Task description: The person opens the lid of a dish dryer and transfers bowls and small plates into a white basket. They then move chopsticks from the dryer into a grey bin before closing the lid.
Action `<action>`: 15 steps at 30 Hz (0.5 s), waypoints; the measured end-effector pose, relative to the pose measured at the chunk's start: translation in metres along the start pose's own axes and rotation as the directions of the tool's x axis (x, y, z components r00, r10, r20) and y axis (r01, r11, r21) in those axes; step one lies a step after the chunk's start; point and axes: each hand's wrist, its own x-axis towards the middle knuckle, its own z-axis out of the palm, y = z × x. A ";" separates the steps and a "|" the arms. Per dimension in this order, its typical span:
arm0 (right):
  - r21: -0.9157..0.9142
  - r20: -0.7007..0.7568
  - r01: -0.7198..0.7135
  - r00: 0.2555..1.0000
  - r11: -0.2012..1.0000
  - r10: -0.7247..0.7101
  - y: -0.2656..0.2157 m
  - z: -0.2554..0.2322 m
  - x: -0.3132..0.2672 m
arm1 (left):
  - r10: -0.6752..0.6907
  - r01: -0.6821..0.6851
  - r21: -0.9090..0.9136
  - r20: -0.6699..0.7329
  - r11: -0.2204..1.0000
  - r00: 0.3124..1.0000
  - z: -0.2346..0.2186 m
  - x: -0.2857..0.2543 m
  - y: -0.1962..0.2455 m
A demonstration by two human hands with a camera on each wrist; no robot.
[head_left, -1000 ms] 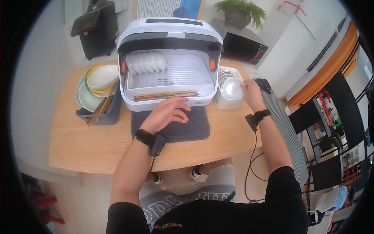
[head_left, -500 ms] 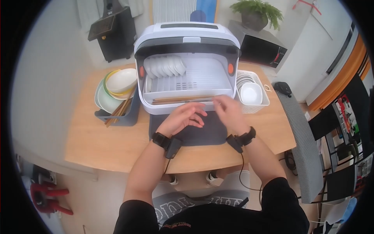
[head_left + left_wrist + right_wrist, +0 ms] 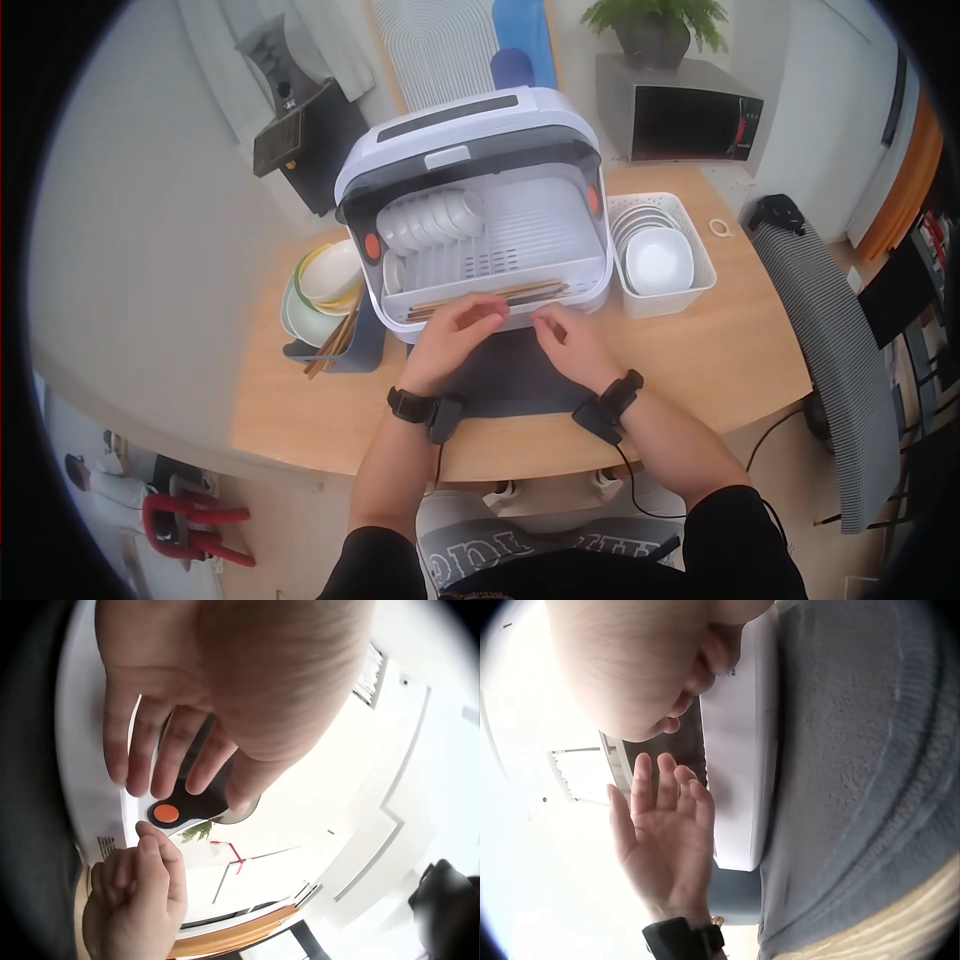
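Note:
A white dish cabinet [image 3: 375, 158] stands with its dark lid raised. Small white dishes [image 3: 430, 220] line its rack, and chopsticks [image 3: 535, 290] lie in the front tray. My left hand [image 3: 450, 345] is at the cabinet's front edge, palm turned inward and fingers relaxed, as the right wrist view shows on the left hand [image 3: 671, 851]. To its right, my right hand [image 3: 580, 352] hovers over the dark mat [image 3: 500, 385]; in the left wrist view the right hand [image 3: 139, 896] has loosely curled fingers. The hands are apart, and neither visibly holds anything.
On the right, a white basket [image 3: 660, 303] holds stacked white bowls [image 3: 660, 262]. On the left, a blue-grey bin [image 3: 368, 340] holds plates, bowls and chopsticks. A microwave [image 3: 690, 125] and a ring [image 3: 720, 228] are at the right.
My right hand has left the bowls in the white basket and come left, facing my left hand. My left hand stays near the cabinet front. The head view has shifted and tilted.

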 end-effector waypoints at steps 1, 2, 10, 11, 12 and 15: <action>0.023 0.014 -0.030 0.999 0.999 0.030 -0.002 0.000 0.001 | -0.028 0.033 0.178 -0.031 0.983 0.999 -0.006 0.010 0.007; 0.040 0.003 -0.030 1.000 0.999 0.030 -0.005 -0.001 0.003 | -0.034 0.038 0.196 -0.026 0.980 0.999 -0.012 0.024 0.015; 0.070 0.005 -0.030 1.000 0.997 0.030 -0.003 0.000 0.000 | 0.187 -0.160 0.985 0.146 0.062 0.971 -0.073 0.140 0.019; 0.050 -0.012 0.001 1.000 0.999 0.000 -0.002 -0.001 0.001 | 0.074 -0.162 0.987 0.161 0.008 0.984 -0.075 0.147 0.021; 0.048 -0.028 -0.003 1.000 0.999 0.004 -0.002 -0.001 0.002 | -0.040 -0.170 0.984 0.168 -0.048 0.985 -0.077 0.155 0.022; 0.014 -0.042 0.027 0.999 1.000 -0.027 -0.001 -0.001 0.001 | -0.151 -0.202 0.979 0.194 -0.040 0.969 -0.083 0.172 0.018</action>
